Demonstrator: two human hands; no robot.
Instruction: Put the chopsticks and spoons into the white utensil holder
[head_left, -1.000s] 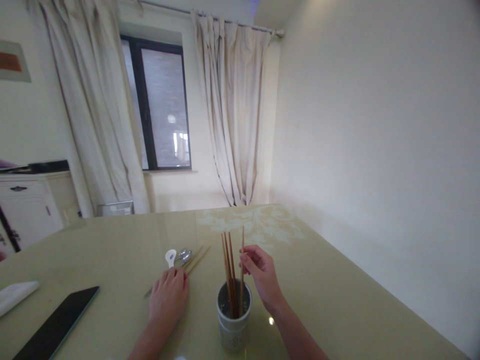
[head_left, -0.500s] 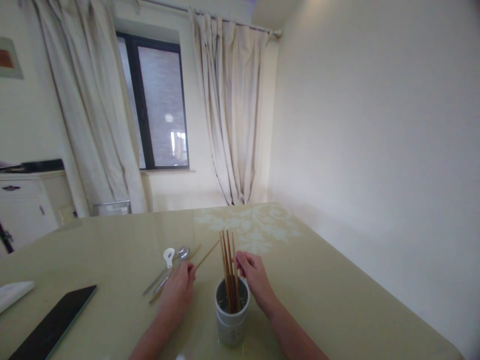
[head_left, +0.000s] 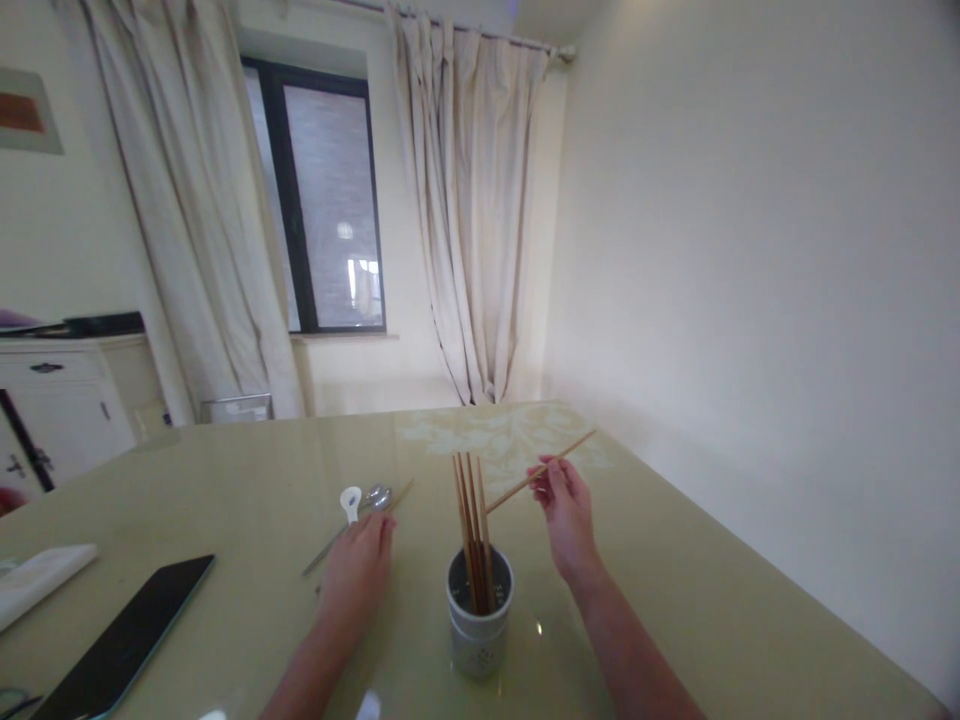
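A wooden chopstick (head_left: 510, 492) slants up to the right, pinched in my right hand (head_left: 568, 510), which is raised right of the cup. The light grey cup (head_left: 480, 640) stands upright on the table with several chopsticks (head_left: 472, 530) leaning in it. My left hand (head_left: 360, 560) rests low over the utensils left of the cup, its fingers bent down and their tips partly hidden. Around it lie a white spoon (head_left: 350, 500), two metal spoons (head_left: 381, 498) and another chopstick (head_left: 403, 494), partly covered by the hand.
A dark tablet-like slab (head_left: 135, 630) and a white object (head_left: 49, 575) lie at the left on the greenish table (head_left: 675, 600). A wall (head_left: 750, 300) runs along the right side. Curtains (head_left: 480, 220) and a white cabinet (head_left: 60, 410) stand beyond the table.
My right hand has moved right and up, away from the cup, and now holds the slanted chopstick. The chopstick that stuck out from my left hand has left it. My left hand stays over the utensils.
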